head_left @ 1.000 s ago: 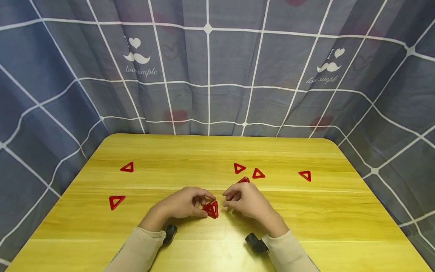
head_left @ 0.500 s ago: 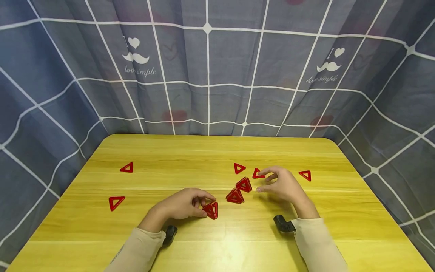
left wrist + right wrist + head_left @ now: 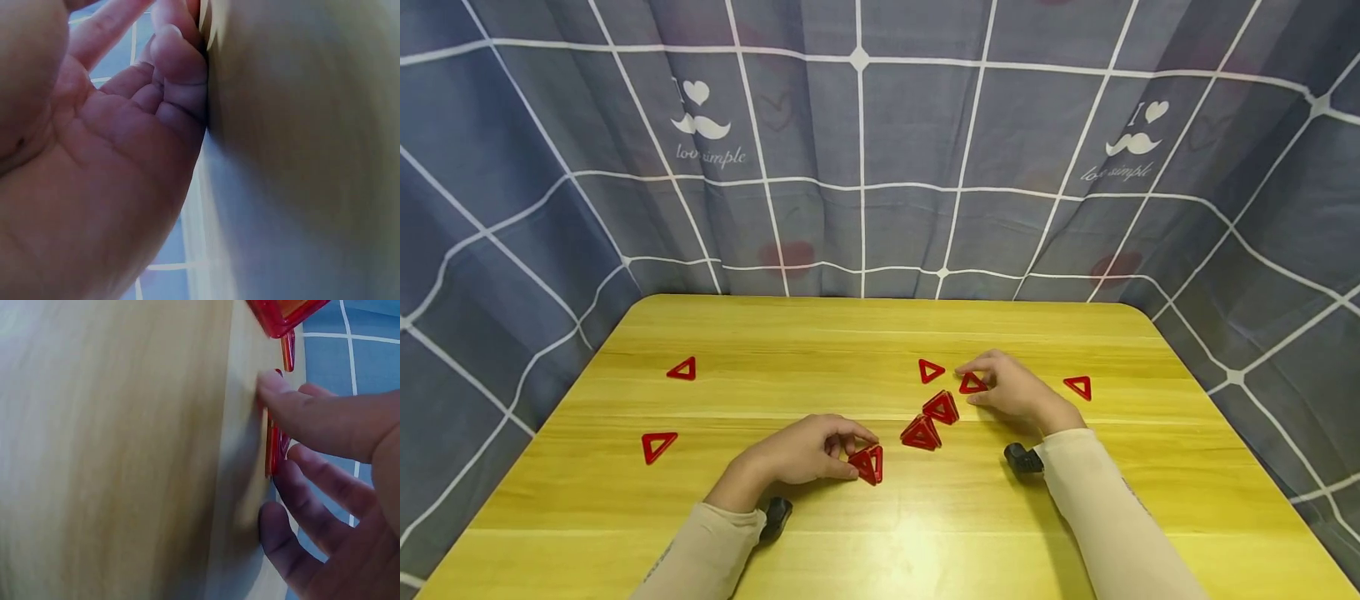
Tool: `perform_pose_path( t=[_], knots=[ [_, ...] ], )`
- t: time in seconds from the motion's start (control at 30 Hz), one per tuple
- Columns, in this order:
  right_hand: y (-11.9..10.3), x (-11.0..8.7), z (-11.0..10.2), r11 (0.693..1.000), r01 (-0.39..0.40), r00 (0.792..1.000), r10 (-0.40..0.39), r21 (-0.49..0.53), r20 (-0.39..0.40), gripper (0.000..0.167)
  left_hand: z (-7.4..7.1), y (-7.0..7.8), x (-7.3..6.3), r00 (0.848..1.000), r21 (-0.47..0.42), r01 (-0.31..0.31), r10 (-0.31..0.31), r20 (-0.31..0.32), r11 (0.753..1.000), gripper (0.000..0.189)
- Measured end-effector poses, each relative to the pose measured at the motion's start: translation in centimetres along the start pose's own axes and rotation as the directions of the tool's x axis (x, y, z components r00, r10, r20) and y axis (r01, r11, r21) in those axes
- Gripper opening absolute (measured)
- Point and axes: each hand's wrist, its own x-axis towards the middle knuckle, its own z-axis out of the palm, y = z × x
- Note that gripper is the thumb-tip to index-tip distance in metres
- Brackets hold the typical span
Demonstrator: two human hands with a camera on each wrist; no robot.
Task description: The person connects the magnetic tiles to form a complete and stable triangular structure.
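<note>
Near the table's middle, my left hand (image 3: 808, 450) holds a small pyramid of red triangle tiles (image 3: 868, 465) between thumb and forefinger. The left wrist view shows the palm and curled fingers (image 3: 181, 59) low against the table, the tiles hidden. Over to the right, my right hand (image 3: 1018, 390) has its thumb and fingers spread around a flat red triangle tile (image 3: 973, 383). In the right wrist view the thumb (image 3: 306, 419) overlaps one end of that tile (image 3: 273, 447), with other fingers near its opposite end. Two more red pyramids, one nearer (image 3: 921, 432) and one farther (image 3: 942, 407), stand between the hands.
Loose red triangle tiles lie flat: one behind the pyramids (image 3: 930, 371), one at far right (image 3: 1078, 387), and two at left, a back one (image 3: 682, 368) and a front one (image 3: 658, 447). A grey checked curtain (image 3: 902, 233) surrounds the wooden table (image 3: 805, 333).
My right hand has left the nearer standing pyramid and moved right and back to the flat tile, its fingers now around it. My left hand keeps its hold on its pyramid.
</note>
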Motion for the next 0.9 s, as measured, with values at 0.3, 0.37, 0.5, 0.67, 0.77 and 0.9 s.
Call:
perform_pose_path(
  t=[0.3, 0.37, 0.5, 0.67, 0.77, 0.9],
  knots=[
    [0.2, -0.2, 0.4, 0.999, 0.04, 0.999, -0.04, 0.004, -0.001, 0.021, 0.1, -0.1, 0.1, 1.0, -0.004, 0.005, -0.005, -0.005, 1.0, 0.037],
    [0.4, -0.2, 0.4, 0.998, 0.061, 0.998, -0.061, -0.008, -0.013, 0.02, 0.1, -0.2, 0.1, 1.0, -0.005, 0.005, -0.005, -0.005, 1.0, 0.037],
    [0.5, -0.3, 0.4, 0.995, 0.09, 0.995, -0.091, -0.044, -0.036, 0.018, 0.2, -0.1, 0.1, 1.0, -0.004, 0.007, -0.007, -0.004, 1.0, 0.037],
    [0.1, -0.8, 0.2, 0.999, 0.03, 0.997, -0.032, -0.025, -0.067, 0.021, 0.2, 0.1, 0.0, 1.0, 0.007, 0.012, -0.012, -0.006, 1.0, 0.037],
    [-0.5, -1.2, 0.1, 1.0, 0.006, 0.996, -0.005, 0.016, -0.091, 0.023, 0.2, 0.1, 0.0, 1.0, 0.01, 0.013, -0.013, -0.007, 1.0, 0.037],
    [-1.3, -2.0, 0.6, 0.994, 0.017, 0.992, -0.003, 0.107, -0.123, 0.028, 0.2, 0.2, -0.1, 1.0, 0.011, 0.011, -0.01, -0.007, 1.0, 0.037]
  ],
)
